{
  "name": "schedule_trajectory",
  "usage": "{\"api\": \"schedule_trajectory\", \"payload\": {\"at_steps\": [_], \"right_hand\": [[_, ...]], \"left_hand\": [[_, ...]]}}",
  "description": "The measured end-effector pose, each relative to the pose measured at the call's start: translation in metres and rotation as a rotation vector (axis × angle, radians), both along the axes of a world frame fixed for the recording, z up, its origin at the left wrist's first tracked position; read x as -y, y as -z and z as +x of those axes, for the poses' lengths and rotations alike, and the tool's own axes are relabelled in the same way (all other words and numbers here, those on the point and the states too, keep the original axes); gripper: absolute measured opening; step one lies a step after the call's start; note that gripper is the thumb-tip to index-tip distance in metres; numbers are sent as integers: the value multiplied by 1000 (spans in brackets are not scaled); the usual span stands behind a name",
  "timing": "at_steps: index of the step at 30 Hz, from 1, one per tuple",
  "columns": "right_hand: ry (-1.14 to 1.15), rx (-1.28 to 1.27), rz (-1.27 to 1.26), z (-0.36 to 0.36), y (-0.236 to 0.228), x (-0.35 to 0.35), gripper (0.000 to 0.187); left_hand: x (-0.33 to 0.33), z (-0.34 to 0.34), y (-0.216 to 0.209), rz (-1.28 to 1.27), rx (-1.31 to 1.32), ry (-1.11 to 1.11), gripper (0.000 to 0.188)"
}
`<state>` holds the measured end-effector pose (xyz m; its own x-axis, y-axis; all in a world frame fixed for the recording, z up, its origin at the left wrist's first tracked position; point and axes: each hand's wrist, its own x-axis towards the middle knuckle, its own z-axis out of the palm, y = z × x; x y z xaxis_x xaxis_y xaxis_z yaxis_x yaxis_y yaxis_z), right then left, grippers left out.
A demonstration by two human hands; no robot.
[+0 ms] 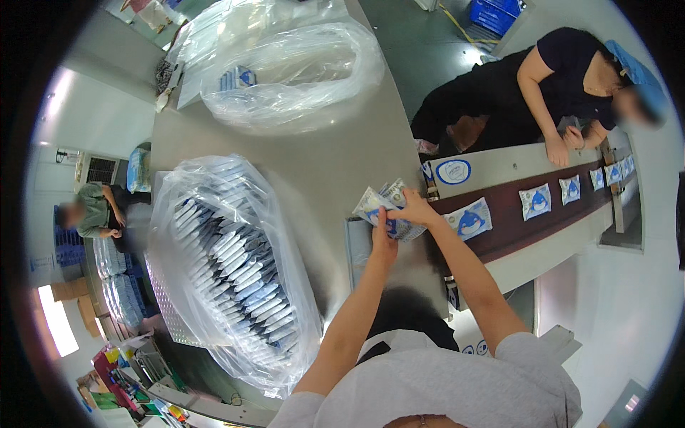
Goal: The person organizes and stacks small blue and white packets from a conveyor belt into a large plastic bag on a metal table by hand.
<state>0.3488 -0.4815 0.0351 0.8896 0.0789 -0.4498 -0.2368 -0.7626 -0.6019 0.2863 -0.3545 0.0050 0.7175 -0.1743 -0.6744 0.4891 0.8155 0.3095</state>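
Both of my hands are in front of me, at the end of the conveyor. My left hand (384, 241) is closed on a small bundle of white-and-blue pillow packets (370, 204), its thumb pointing up along them. On the bundle's right side, my right hand (418, 210) grips the same packets, fingers across their upper edge. The packets overlap, so I cannot tell how many there are. Just right of my right hand, a loose packet (469, 220) with a blue whale-like picture lies at the near end of the brown belt (508, 232).
More packets (535, 202) sit spaced along the belt. A large clear bag (294, 278) packed with rows of packets (246, 264) stands left on the metal table (335, 153). Farther back lies an open clear bag (364, 57) with a few packets (237, 78). A co-worker (571, 78) leans beside the conveyor.
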Motion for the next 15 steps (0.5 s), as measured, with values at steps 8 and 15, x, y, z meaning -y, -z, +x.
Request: {"api": "schedule_trajectory", "payload": {"at_steps": [8,15], "right_hand": [[-62,218,538,5,-85,-59,86],[19,-377,1163,-2,-63,-138,57]], "left_hand": [[-49,2,-79,367,263,-64,59],[-207,-11,-241,1091,908,84,68]]}}
